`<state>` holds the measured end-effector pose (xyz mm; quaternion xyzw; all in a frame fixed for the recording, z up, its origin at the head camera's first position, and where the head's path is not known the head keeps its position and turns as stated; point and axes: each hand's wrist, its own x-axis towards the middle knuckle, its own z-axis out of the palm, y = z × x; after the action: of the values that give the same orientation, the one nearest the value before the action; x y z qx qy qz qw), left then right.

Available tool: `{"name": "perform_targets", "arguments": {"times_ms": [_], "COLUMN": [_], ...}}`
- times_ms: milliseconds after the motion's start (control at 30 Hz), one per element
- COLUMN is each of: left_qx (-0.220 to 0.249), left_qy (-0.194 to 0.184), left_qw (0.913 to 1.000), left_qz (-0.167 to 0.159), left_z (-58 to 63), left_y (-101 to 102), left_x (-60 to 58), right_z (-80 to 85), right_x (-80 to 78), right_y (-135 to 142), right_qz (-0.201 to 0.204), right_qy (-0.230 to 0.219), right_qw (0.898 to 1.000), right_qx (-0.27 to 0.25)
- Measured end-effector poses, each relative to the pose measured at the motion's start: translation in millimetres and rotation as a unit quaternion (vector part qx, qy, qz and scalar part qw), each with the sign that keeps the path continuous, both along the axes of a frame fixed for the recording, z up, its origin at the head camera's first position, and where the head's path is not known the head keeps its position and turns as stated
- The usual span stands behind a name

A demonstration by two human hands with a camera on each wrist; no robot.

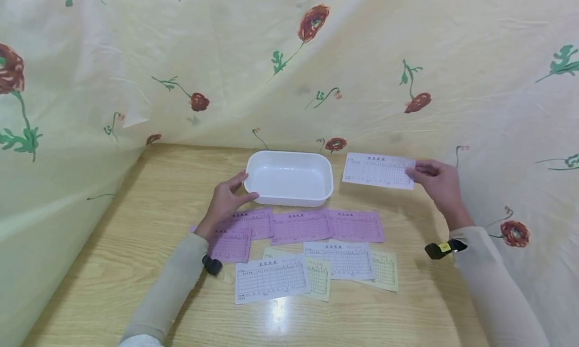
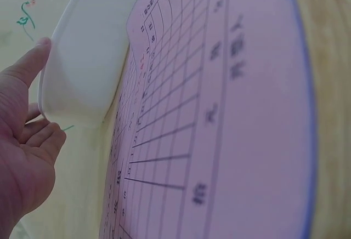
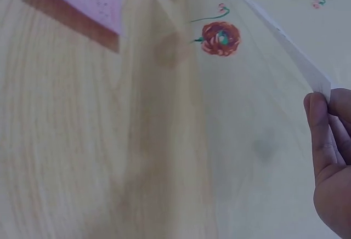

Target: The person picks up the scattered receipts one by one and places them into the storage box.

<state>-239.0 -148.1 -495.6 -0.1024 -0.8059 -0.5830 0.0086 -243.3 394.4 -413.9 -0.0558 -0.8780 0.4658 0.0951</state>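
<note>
A white printed receipt slip [image 1: 379, 171] is pinched at its right end by my right hand [image 1: 436, 185], held above the table to the right of a white plastic tray [image 1: 289, 202]. The right wrist view shows the slip [image 3: 299, 55] nearly edge-on between thumb and fingers [image 3: 321, 121]. My left hand [image 1: 228, 198] grips the tray's left end, with the thumb at the front left corner. In the left wrist view the hand [image 2: 27, 157] has its thumb against the tray's rim and its other fingers bent beside the wall. The tray's inside is bare.
Several pink slips [image 1: 300, 226] lie in front of the tray, partly under my left forearm. Nearer me, white slips [image 1: 271, 280] overlap yellow slips [image 1: 320, 281] on the wooden table [image 1: 113, 266]. A flower-patterned cloth [image 1: 253, 50] hangs behind and at both sides.
</note>
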Motion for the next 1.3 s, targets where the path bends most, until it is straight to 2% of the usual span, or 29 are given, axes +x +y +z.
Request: {"name": "perform_targets", "arguments": {"times_ms": [233, 433, 633, 933, 1300], "left_qx": [-0.001, -0.003, -0.001, 0.005, 0.008], "left_qy": [0.003, 0.004, 0.000, 0.002, -0.005], "left_qw": [1.0000, 1.0000, 1.0000, 1.0000, 0.9999], "left_qz": [-0.002, -0.001, -0.003, -0.004, -0.007], "left_z": [-0.6, 0.0, 1.1, 1.5, 2.5], "left_y": [-1.1, -1.0, -0.4, -0.4, 0.5], "left_x": [0.3, 1.5, 2.4, 1.4, 2.1], "right_z": [13.9, 24.0, 31.1, 27.1, 16.7], "right_x": [-3.7, -6.3, -9.3, -23.5, -36.9], "right_y": [-7.9, -21.4, -39.6, -70.0, -108.2], "right_qz": [-0.014, -0.004, 0.004, 0.034, 0.068], "right_qy": [-0.014, -0.016, -0.032, 0.012, -0.003], "right_qw": [1.000, 0.999, 0.999, 0.991, 0.980], "right_qx": [0.002, -0.035, -0.040, -0.129, -0.188]}}
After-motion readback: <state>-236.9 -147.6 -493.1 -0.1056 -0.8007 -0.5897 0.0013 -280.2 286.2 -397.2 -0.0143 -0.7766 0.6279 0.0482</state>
